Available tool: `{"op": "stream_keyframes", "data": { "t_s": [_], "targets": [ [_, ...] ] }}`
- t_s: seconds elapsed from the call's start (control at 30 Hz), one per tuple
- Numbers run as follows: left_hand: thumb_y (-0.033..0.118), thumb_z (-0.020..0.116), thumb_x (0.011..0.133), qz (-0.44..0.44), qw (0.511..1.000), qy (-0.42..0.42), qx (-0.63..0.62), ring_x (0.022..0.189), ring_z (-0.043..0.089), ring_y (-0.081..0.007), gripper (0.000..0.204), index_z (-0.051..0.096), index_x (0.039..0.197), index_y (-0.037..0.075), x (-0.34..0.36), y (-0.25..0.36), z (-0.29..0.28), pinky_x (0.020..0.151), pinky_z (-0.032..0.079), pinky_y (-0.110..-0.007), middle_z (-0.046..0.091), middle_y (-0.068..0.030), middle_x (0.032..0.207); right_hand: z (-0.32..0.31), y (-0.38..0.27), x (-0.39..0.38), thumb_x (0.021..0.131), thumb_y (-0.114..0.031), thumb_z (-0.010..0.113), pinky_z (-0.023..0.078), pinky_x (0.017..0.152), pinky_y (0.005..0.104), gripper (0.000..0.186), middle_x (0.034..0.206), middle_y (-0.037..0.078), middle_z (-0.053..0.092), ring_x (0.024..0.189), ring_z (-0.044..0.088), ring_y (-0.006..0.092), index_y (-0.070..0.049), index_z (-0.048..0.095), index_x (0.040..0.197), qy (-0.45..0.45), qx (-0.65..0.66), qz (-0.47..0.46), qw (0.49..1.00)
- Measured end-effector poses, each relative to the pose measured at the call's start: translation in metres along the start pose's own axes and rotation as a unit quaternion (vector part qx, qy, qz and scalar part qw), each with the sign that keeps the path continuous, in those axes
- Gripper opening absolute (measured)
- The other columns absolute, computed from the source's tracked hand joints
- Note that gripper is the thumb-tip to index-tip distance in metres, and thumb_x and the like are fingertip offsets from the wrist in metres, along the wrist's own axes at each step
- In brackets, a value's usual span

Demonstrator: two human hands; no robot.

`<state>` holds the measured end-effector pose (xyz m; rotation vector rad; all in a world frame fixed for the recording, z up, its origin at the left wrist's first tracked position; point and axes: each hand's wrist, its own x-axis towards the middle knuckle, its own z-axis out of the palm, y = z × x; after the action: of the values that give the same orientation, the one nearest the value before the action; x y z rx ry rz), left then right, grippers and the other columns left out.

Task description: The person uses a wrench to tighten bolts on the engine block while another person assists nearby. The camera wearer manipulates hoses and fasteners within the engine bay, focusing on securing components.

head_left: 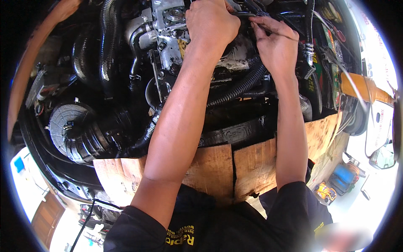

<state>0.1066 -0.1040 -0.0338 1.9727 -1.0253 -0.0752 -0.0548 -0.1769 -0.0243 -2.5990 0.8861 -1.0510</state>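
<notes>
Both hands are working deep in the engine bay: left hand (211, 23) is gripping a thin black hose (243, 14), right hand (275, 44) pinching it nearby. Probably bendy, greasy and slippery, so grab close to its end.

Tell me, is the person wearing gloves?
No, the left hand and right hand are both bare over the engine.

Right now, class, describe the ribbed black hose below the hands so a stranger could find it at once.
Start at the wooden board across the engine bay's near edge. Just above it, between the two forearms, the ribbed hose slants up toward the right hand. Its ridges set it apart from the smooth hoses at upper left.
</notes>
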Motion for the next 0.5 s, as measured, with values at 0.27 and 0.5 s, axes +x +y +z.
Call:
{"op": "stream_keyframes", "data": {
  "t_s": [0.27,0.5],
  "targets": [
    [0.014,0.082,0.077,0.03,0.999,0.021,0.001,0.096,0.074,-0.0462,0.021,0.075,0.092,0.001,-0.004,0.001,0.001,0.09,0.06,-0.052,0.076,-0.0259,0.095,-0.004,-0.008,0.0,0.089,-0.008,0.081,0.057,0.09,0.0379,0.012,0.085,0.015,0.079,0.072,0.073,0.0338,-0.01,0.085,0.1,-0.005,-0.007,0.028,1.0],
    [0.013,0.081,0.077,0.014,1.0,0.019,-0.007,0.096,0.074,-0.047,0.02,0.075,0.091,0.001,-0.001,-0.003,0.006,0.09,0.06,-0.053,0.076,-0.0268,0.096,-0.002,-0.004,-0.001,0.089,-0.007,0.081,0.06,0.073,0.037,0.013,0.085,0.018,0.078,0.071,0.074,0.0349,-0.007,0.085,0.101,0.008,0.02,0.023,1.0]
  ]
}}
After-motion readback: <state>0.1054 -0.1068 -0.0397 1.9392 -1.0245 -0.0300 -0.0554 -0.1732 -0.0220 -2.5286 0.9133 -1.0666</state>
